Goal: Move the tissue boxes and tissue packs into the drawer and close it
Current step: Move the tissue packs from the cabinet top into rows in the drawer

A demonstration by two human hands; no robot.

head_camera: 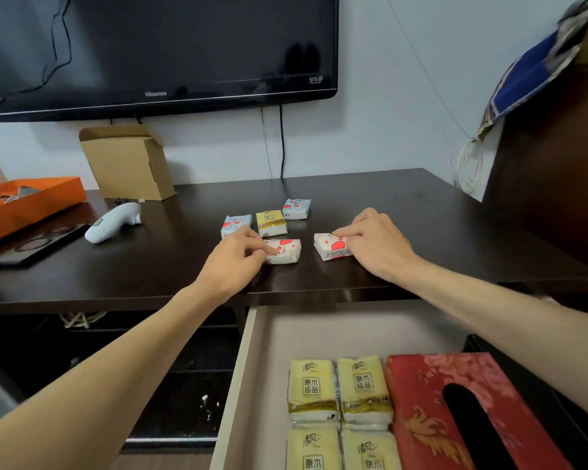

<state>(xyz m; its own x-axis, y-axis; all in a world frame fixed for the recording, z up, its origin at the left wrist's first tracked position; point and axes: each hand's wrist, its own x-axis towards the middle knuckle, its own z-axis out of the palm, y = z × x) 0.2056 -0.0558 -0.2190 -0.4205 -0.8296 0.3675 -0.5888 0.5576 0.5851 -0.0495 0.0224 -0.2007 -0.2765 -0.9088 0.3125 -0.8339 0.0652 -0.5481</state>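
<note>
Pinching a red-spotted pack (283,251) in the left hand (234,262) grip, right hand (375,244) grip pinching another red-spotted pack (330,246).

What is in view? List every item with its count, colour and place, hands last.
Small tissue packs: five; two blue, one yellow, two white-and-red; on desk.
Large tissue packs: four, yellow, in open drawer.
Tissue box: one, red floral, in drawer, right of packs.
Desk: one, dark brown.
Television: one, black, on wall.
Cardboard box: one, brown, open, desk rear.
Tray: one, orange, desk left.
Handheld device: one, white, desk left.
Left hand: gripping a white-and-red pack.
Right hand: gripping the other.
</note>
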